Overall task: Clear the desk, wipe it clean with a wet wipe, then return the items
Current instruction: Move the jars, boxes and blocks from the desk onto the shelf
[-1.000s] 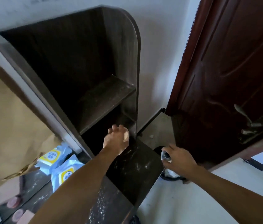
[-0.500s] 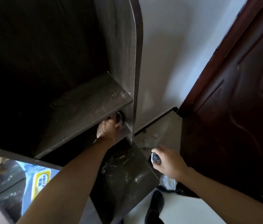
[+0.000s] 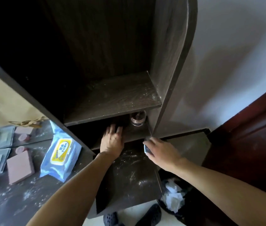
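Watching the head cam feed from my remote seat: the left hand (image 3: 112, 139) was reached into the low cubby of the dark wood shelf unit (image 3: 120, 98), just under its dusty shelf board. Its fingers were spread and relaxed, grasping nothing, palm down on the cubby floor as far as I could tell. In the back right corner of that same cubby sat a small round glass jar (image 3: 138, 120), near the fingertips but not touching them. The right hand (image 3: 161, 152) hung at the cubby's front right corner, fingers curled around a small dark object with a pale edge (image 3: 147, 149); I honestly couldn't tell what it was. The dark, dust-streaked counter (image 3: 125, 176) ran below both hands. Off to the left on it lay the blue-and-white soft pack of wet wipes with a yellow label (image 3: 60, 159), with a pink square block (image 3: 20, 167) just beside it. A black waste bin holding crumpled white paper (image 3: 174, 196) stood on the floor under the right forearm, near a dark red wooden door (image 3: 251, 144).
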Motion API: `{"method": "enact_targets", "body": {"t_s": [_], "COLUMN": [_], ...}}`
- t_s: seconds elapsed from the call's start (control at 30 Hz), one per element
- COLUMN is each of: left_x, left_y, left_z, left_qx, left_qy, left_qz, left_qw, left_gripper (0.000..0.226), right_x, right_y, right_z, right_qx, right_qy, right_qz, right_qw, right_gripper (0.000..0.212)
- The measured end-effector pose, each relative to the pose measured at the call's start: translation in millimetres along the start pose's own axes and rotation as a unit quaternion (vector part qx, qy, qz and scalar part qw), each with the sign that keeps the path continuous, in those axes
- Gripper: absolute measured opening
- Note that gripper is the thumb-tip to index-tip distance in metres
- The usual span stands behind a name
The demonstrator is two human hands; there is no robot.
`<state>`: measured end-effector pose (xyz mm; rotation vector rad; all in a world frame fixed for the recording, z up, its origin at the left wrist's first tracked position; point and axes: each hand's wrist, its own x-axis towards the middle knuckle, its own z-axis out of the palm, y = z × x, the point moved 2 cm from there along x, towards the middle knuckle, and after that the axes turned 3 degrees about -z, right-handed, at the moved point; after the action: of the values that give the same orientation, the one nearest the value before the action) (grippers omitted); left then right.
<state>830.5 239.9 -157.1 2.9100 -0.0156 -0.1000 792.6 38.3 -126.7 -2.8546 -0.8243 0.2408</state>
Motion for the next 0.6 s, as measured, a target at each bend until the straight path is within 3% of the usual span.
{"method": "enact_targets", "body": {"t_s": [0.07,0.17,0.6], "left_x": [-19,-36,-53], "left_y": [-16,-31,-47], "left_z": [4,11,15], "left_qx": [0.021,0.048,0.057], "left_qy": [-0.007,-0.019,-0.05], "left_qz": [-0.021,-0.029,0.024], "left_qw": [1.0,0.998,0.997], "left_gripper": [0.05,0.047,0.058], "right_x": [25,57,79], "right_y": [-10,-12,-15], "right_z": [-4,-7,12], "right_qx": [-0.039,-0.09,-0.117], "right_qy": [0.005,-0.009,-0.056], "right_qz": [-0.033,-0.014,0.089], "right_qw": [0.999,0.996,0.988], "right_gripper": [0.029,0.026,0.058]}}
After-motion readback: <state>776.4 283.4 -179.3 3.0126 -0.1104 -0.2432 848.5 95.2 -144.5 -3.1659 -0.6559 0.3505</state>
